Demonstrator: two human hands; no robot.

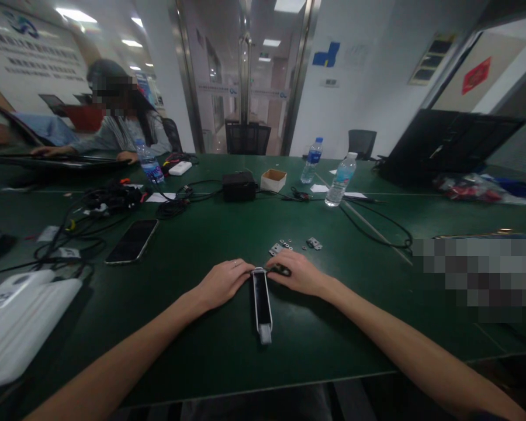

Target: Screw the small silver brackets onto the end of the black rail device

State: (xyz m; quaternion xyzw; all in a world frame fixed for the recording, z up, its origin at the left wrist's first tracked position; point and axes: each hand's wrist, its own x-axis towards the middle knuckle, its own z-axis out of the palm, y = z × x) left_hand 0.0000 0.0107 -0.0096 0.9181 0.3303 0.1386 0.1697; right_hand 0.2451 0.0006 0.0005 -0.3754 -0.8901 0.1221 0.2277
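A long, narrow white frame (270, 304) with a dark middle lies on the table, its light grey tab pointing towards me. My left hand (225, 283) is closed, fingertips pinching the frame's far left corner. At the far right corner is my right hand (301, 273), curled around a small dark object (282, 269) whose kind I cannot make out. Just beyond the right hand lie a small metal plate (275, 249), partly covered by the fingers, several tiny nuts or washers (286, 244) and a second metal piece (314, 243).
A phone (132, 241) and tangled black cables (109, 199) lie left, beside a white case (21, 321). Farther back are a black box (239, 186), a small open carton (273, 180) and water bottles (341, 180). A person (123, 123) sits at a laptop, far left.
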